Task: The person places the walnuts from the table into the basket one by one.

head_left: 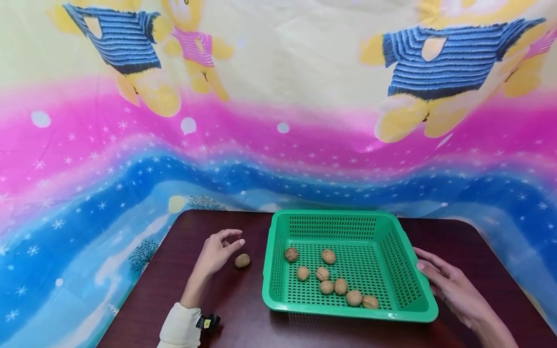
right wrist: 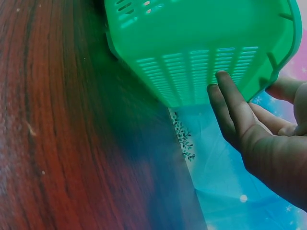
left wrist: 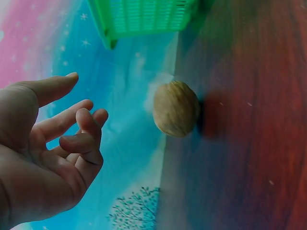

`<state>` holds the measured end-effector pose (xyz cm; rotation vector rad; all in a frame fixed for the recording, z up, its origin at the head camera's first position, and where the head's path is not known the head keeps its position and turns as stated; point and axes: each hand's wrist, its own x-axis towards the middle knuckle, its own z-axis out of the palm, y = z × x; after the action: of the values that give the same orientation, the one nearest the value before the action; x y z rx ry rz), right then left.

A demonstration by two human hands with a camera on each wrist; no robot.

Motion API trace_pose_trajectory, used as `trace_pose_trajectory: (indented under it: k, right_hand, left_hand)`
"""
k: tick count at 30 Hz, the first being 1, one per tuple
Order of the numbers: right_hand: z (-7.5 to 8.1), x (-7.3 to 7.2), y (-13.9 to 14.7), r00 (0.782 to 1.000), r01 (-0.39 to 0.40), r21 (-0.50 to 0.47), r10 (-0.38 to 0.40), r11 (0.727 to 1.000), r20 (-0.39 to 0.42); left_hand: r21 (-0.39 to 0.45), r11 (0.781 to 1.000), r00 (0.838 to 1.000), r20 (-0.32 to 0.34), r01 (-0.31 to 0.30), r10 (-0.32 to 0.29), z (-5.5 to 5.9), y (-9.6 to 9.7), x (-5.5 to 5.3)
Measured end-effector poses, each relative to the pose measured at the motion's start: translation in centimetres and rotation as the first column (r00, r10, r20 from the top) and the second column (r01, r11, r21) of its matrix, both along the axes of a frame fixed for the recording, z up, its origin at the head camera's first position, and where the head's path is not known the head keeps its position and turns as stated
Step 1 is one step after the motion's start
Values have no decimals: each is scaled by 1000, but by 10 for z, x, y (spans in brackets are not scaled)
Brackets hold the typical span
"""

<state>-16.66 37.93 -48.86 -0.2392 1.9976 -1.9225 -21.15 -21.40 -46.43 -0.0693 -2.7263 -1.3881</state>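
A green plastic basket (head_left: 348, 313) with slotted walls stands on the table, several walnuts (head_left: 341, 286) lying on its floor. At its right side, my right hand (head_left: 457, 285) holds the rim, thumb at the edge and fingers (right wrist: 232, 98) against the outer wall. One more walnut (head_left: 242, 261) lies on the tabletop, left of the basket. Just beside and above that walnut is my left hand (head_left: 219, 251), its fingers loosely bent with nothing in them. The left wrist view shows a gap between this hand and the walnut (left wrist: 176, 109).
The dark reddish wooden table (head_left: 243, 328) has rounded far corners. Behind it hangs a colourful cloth (head_left: 278, 159) printed with bears and snowflakes, close to the table's far edge. A black strap device (head_left: 208, 322) sits at the left sleeve cuff (head_left: 180, 326).
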Motion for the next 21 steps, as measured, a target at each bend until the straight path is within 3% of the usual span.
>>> trace_pose_trajectory:
  k: [5,9,16,21]
  right_hand:
    - [-1,0,-1,1000,-12,-6,12,1000,4]
    - [-1,1,0,1000,-26,-18,26,1000,0]
    - [0,1,0,999,-30,-42,29,999,-14]
    - [0,1,0,999,-30,-41,30,999,-13]
  left_hand:
    - [5,1000,996,86,5,-6,-10,-7,1]
    - [-7,999,989,137,53,-51,-19,-12,-1]
    - [-40,985,976,143,170,-163,-30,-17,-6]
    - [-56,979,971,156,194,-184,-36,-19,-10]
